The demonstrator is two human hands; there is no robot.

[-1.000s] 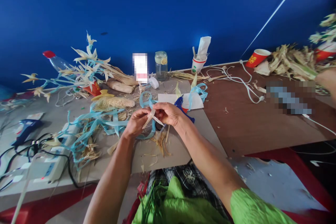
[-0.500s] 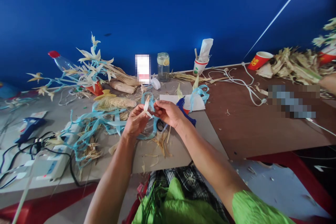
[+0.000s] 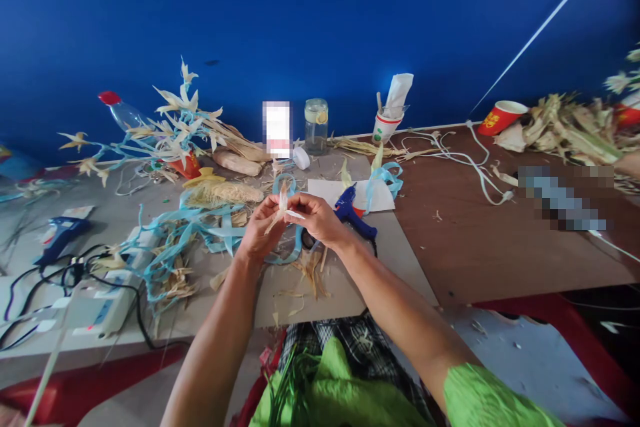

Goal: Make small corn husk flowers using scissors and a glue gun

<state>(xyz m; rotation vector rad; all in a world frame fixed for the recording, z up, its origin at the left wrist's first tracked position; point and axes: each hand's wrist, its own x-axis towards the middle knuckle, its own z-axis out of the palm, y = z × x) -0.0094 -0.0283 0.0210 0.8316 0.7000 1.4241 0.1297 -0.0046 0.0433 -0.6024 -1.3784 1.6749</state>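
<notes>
My left hand (image 3: 261, 230) pinches a small pale corn husk piece (image 3: 283, 203) that stands upright between its fingertips, with narrow petal-like strips spreading at its lower end. Closed against the same piece from the other side is my right hand (image 3: 319, 219); its fingertips press on one pale strip. Both hands meet above the table. Light blue ribbon (image 3: 286, 256) loops behind and below them, and dark scissor handles (image 3: 307, 240) show partly under my right wrist. A blue glue gun (image 3: 354, 211) lies just right of my right hand.
Husk flowers on blue stems (image 3: 180, 110) stand at the back left. A power strip (image 3: 117, 300) with cables and a second glue gun (image 3: 63, 237) lie left. A glass jar (image 3: 316, 127) and paper cup (image 3: 387, 127) stand behind. At far right, a person's hand (image 3: 627, 163) shows.
My right hand has moved in to the left, and its fingers now press on the husk piece. The view has shifted slightly, and the glue gun shows more fully.
</notes>
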